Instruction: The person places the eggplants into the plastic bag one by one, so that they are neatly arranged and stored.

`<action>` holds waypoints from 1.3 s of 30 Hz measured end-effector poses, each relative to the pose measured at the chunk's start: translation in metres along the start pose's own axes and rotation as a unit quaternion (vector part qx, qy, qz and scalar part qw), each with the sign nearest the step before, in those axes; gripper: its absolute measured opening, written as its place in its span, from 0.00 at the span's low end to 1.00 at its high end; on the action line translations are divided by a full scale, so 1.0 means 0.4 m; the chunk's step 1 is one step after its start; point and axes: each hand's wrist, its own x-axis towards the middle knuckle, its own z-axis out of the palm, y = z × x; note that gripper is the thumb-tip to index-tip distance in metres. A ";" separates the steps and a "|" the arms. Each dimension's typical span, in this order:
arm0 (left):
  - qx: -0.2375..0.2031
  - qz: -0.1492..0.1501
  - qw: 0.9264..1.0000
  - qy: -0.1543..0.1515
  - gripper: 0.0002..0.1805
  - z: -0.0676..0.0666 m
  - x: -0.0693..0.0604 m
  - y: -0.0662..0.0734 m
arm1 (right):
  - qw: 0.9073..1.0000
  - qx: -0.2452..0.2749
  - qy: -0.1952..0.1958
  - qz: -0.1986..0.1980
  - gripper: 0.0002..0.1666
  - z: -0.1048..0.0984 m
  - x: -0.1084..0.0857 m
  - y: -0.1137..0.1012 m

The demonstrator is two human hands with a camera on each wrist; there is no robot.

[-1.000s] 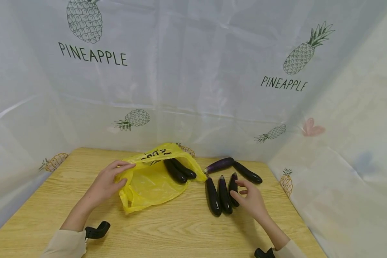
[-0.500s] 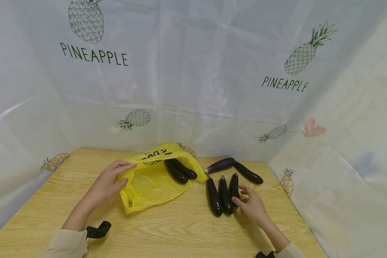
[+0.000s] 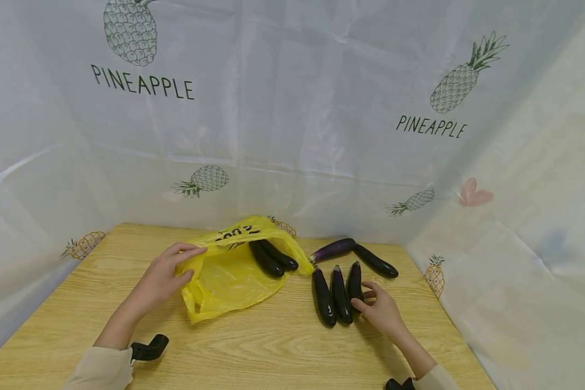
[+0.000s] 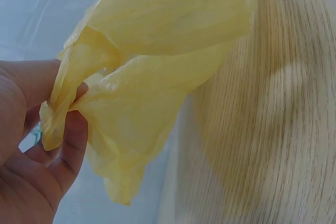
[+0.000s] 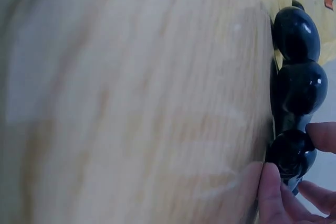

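Observation:
My left hand point(image 3: 163, 276) pinches the rim of a yellow plastic bag point(image 3: 224, 281), and the left wrist view shows its fingers curled around the bunched plastic point(image 4: 58, 108). The bag lies on its side with its mouth toward me. Two dark eggplants point(image 3: 268, 257) lie inside, at its right. Three more eggplants lie side by side right of the bag. My right hand point(image 3: 382, 309) grips the rightmost one point(image 3: 355, 281), thumb near its lower end and fingers along its right side. In the right wrist view, fingertips touch that eggplant point(image 5: 290, 153) from both sides.
Behind the row, two other eggplants lie end to end, a purple one point(image 3: 332, 249) and a darker one point(image 3: 375, 261). The wooden table point(image 3: 253, 357) ends at a hanging pineapple-print sheet point(image 3: 292, 135), which also rises at the left and right.
My right hand has closed in on the rightmost eggplant of the row and now touches it, with the eggplant shifted very slightly right. The left hand and bag have stayed put.

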 end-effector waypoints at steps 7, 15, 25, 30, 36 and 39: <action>-0.002 0.001 1.000 0.000 0.32 0.005 0.001 -0.002 | 0.999 0.034 -0.018 0.026 0.39 -0.007 0.001 0.001; -0.004 -0.002 1.000 -0.002 0.32 0.005 0.000 -0.001 | 0.999 0.035 -0.018 0.035 0.35 -0.011 -0.001 -0.003; -0.006 -0.002 1.000 -0.001 0.33 0.007 -0.001 -0.005 | 0.998 0.045 -0.033 0.038 0.34 -0.024 -0.004 -0.003; -0.011 -0.008 1.000 -0.003 0.33 0.006 -0.001 -0.005 | 0.997 0.059 -0.040 0.037 0.34 -0.030 -0.008 0.004; -0.009 -0.012 1.000 -0.005 0.33 0.005 -0.001 -0.004 | 0.998 0.049 -0.034 0.016 0.35 -0.047 -0.016 -0.013; -0.005 -0.013 1.000 -0.005 0.33 0.005 -0.001 -0.004 | 0.999 0.036 -0.034 -0.008 0.35 -0.060 -0.021 -0.036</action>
